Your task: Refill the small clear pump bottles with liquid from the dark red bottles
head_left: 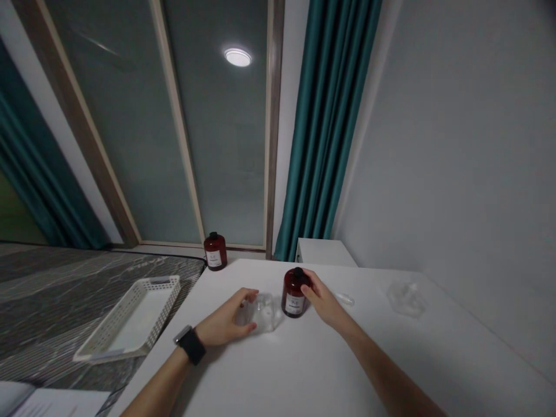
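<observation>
My right hand (320, 295) grips the right side of a dark red-brown bottle (292, 289) with a black top and a white label. The bottle stands upright on the white table. Just left of it is a clear see-through container (264, 313), blurred, its exact kind hard to make out. My left hand (230, 318), with a black watch on the wrist, is curved round this container, thumb on the near side and fingers on the far side. To the right of my right hand lies a small clear, rod-like piece (345, 299), partly hidden behind the hand.
Another red-brown bottle (215, 258) with a black top stands at the table's far left corner. Crumpled clear plastic (407, 298) lies at the right. A white perforated basket (157, 321) rests left of the white table (278, 376), on a dark patterned surface. An open book (65, 403) is lower left.
</observation>
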`<state>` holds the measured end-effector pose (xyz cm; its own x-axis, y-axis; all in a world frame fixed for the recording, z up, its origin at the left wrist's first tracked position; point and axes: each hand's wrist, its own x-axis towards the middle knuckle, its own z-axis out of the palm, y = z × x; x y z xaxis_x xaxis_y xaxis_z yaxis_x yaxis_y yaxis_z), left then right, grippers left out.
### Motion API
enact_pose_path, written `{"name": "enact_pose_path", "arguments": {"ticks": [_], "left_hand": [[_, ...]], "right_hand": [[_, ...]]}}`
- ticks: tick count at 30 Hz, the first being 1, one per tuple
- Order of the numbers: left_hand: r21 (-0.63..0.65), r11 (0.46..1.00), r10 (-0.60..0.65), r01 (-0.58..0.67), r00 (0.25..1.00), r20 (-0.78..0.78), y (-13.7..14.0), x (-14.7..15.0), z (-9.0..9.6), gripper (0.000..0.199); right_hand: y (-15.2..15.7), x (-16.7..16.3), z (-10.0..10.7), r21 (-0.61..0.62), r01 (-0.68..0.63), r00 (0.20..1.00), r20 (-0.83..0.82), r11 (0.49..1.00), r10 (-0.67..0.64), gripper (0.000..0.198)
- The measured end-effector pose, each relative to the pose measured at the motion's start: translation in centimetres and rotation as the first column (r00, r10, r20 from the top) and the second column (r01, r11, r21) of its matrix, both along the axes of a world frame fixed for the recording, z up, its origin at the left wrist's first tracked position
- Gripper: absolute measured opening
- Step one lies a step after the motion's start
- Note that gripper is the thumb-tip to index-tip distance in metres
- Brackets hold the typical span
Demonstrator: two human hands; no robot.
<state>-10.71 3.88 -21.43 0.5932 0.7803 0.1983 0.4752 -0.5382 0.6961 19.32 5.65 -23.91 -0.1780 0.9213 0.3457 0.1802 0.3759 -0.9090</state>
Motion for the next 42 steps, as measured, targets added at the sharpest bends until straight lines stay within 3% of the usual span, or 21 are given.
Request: {"name": "enact_pose_path", "arguments": {"ticks": [4, 6, 8, 10, 13, 15, 19, 24, 34, 42], "left_hand": [[0.031, 0.999, 0.041, -0.043, 0.998, 0.048, 0.0, -1.2, 0.7, 0.058], [0.079, 0.986, 0.137, -0.147, 0.984, 0.114, 0.5, -1.8, 0.9, 0.036], [0.145, 0.933, 0.313, -0.33, 0.941, 0.128, 1.1, -2.5, 0.9, 0.02], [0.231, 0.855, 0.468, -0.465, 0.883, 0.044, 1.7, -3.3, 0.6, 0.016], [0.376, 0.788, 0.575, -0.487, 0.8, -0.17, 2.3, -4.2, 0.0, 0.017], [0.415, 0.758, 0.623, -0.504, 0.747, -0.231, 2.4, -4.6, -0.4, 0.019], [0.403, 0.735, 0.664, -0.546, 0.7, -0.263, 2.5, -4.9, -1.0, 0.015], [0.351, 0.774, 0.63, -0.527, 0.692, -0.351, 2.6, -4.6, -1.8, 0.029], [0.333, 0.782, 0.622, -0.526, 0.687, -0.375, 2.7, -4.1, -2.0, 0.024], [0.304, 0.785, 0.619, -0.539, 0.687, -0.38, 2.6, -4.0, -1.7, 0.024]], "right_hand": [[3.3, -1.8, -0.2, 0.006, -0.042, 0.999, -0.021, 0.999, 0.042, 0.046], [5.0, -3.3, -0.6, 0.009, -0.05, 0.998, -0.029, 0.999, 0.05, 0.048], [6.6, -4.9, -1.0, 0.011, -0.063, 0.997, -0.033, 0.998, 0.063, 0.05], [8.1, -6.6, -1.3, 0.016, -0.075, 0.996, -0.036, 0.997, 0.075, 0.051], [10.2, -9.1, -1.5, 0.03, -0.085, 0.996, -0.038, 0.996, 0.086, 0.053], [11.6, -10.6, -1.6, 0.038, -0.096, 0.994, -0.04, 0.995, 0.097, 0.054], [14.5, -13.0, -1.9, 0.043, -0.136, 0.99, -0.041, 0.99, 0.138, 0.056], [17.3, -15.0, -2.2, 0.043, -0.148, 0.988, -0.04, 0.988, 0.149, 0.059], [18.9, -17.2, -1.7, 0.038, -0.193, 0.981, -0.017, 0.98, 0.194, 0.059], [17.4, -15.7, -2.2, -0.001, -0.243, 0.966, 0.094, 0.97, 0.242, 0.111]]}}
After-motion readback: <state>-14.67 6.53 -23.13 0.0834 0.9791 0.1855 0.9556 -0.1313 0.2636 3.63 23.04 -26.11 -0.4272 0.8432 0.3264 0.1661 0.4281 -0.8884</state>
